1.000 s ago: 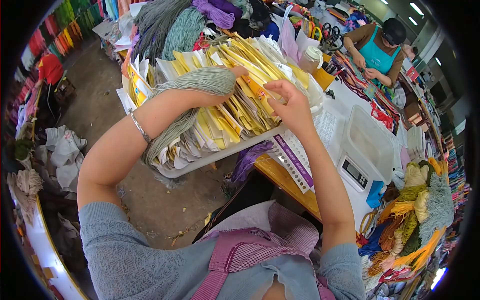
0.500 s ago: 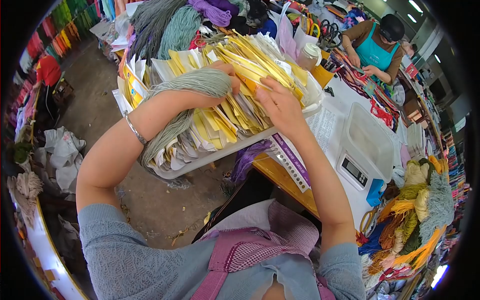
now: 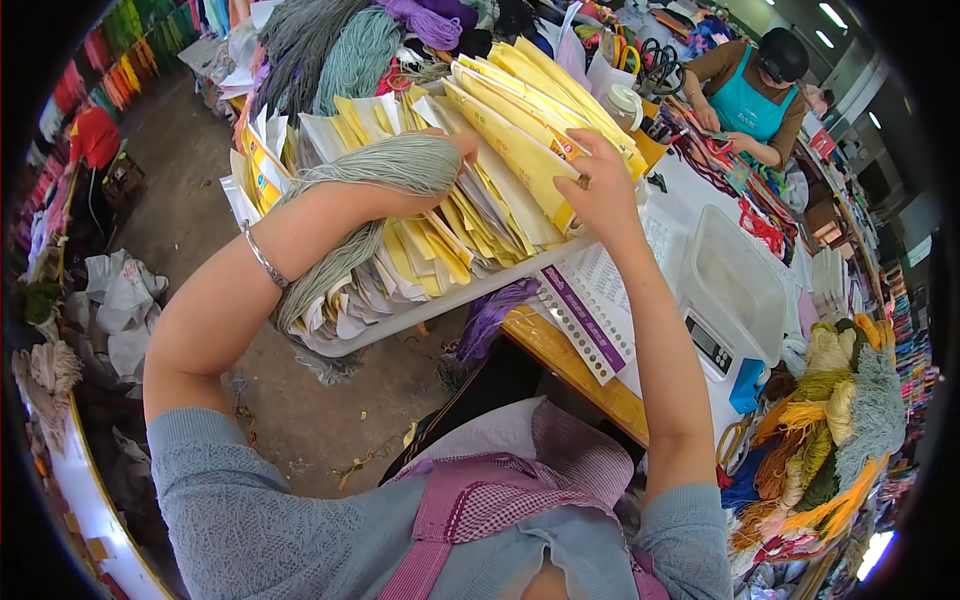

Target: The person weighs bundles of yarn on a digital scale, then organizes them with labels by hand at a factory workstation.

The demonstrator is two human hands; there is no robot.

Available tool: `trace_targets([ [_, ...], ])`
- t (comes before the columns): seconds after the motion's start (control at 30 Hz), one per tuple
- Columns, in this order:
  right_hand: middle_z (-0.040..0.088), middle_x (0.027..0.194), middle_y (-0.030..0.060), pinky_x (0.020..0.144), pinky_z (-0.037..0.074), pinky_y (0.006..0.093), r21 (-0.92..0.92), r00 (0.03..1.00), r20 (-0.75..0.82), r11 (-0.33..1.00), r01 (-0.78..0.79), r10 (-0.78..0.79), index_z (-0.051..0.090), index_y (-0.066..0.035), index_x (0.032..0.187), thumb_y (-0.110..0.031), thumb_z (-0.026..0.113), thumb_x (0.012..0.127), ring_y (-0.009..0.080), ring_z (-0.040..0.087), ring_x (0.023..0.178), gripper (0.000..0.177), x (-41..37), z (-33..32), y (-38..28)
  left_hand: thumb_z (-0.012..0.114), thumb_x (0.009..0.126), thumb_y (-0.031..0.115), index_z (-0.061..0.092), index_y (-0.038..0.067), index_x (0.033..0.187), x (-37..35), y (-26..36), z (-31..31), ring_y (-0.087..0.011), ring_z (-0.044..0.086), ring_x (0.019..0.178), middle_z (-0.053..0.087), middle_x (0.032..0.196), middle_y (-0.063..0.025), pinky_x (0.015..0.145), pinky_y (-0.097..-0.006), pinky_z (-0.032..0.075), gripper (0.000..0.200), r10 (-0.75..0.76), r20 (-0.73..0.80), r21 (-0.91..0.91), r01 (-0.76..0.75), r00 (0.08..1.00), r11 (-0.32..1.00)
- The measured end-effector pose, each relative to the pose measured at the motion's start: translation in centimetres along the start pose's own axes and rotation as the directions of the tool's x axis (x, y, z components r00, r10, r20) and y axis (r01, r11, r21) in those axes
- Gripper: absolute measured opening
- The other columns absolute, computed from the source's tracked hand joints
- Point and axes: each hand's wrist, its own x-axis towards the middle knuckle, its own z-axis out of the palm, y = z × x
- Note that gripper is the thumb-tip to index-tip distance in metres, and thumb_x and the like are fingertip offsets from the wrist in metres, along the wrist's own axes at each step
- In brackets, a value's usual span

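A white plastic bin is packed with upright yellow and white paper envelopes. A skein of grey-green yarn lies over my left wrist and the back of my left hand, hanging down beside the forearm. The fingers of that hand are mostly hidden among the envelopes and under the yarn. At the right part of the bin, my right hand has its thumb and fingers apart at the edge of a group of raised yellow envelopes, which lean to the right.
Right of the bin are a digital scale with a clear tray, a purple-edged card and a blue object. Yarn bundles hang at lower right. A person in a teal apron handles threads across the table.
The yellow envelopes at the right have been parted and stand higher, with a gap beside them. My right hand has moved slightly right and its fingers have spread. The left hand has barely moved.
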Motion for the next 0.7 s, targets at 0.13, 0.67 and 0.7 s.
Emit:
trace_targets([
  [0.13, 0.058, 0.125, 0.0121, 0.093, 0.044, 0.0367, 0.024, 1.000, -0.003, 1.000, -0.015, 0.015, 0.062, 0.004, 0.068, -0.009, 0.070, 0.069, 0.0305, 0.055, 0.109, 0.015, -0.1, 0.2, 0.2, 0.049, 0.083, 0.001, 0.056, 0.008, 0.110, 0.0, -0.2, 0.4, -0.0309, 0.056, 0.104, 0.061, 0.102, -0.0129, 0.092, -0.0390, 0.044, 0.029, 0.008, -0.026, -0.013, -0.008, 1.000, 1.000],
  [0.67, 0.060, 0.124, 0.0106, 0.093, 0.044, 0.0365, 0.121, 0.996, -0.080, 0.992, -0.032, 0.042, 0.066, 0.001, 0.073, -0.006, 0.069, 0.070, 0.0304, 0.055, 0.110, 0.008, -0.9, 1.0, -0.1, 0.058, 0.089, 0.022, 0.065, 0.006, 0.091, 2.0, -1.0, 1.5, -0.0224, 0.060, 0.089, 0.063, 0.092, -0.0092, 0.081, -0.0339, 0.047, 0.018, 0.053, -0.163, -0.280, -0.098, 0.985, 0.955],
  [0.7, 0.059, 0.123, 0.0104, 0.094, 0.044, 0.0367, 0.131, 0.995, -0.090, 0.991, -0.041, 0.053, 0.066, -0.002, 0.077, -0.003, 0.069, 0.069, 0.0305, 0.055, 0.111, 0.009, -1.0, 1.1, -0.2, 0.058, 0.089, 0.022, 0.065, 0.006, 0.091, 2.8, -1.4, 2.6, -0.0224, 0.060, 0.089, 0.063, 0.092, -0.0092, 0.081, -0.0339, 0.047, 0.018, 0.054, -0.163, -0.278, -0.098, 0.985, 0.956],
])
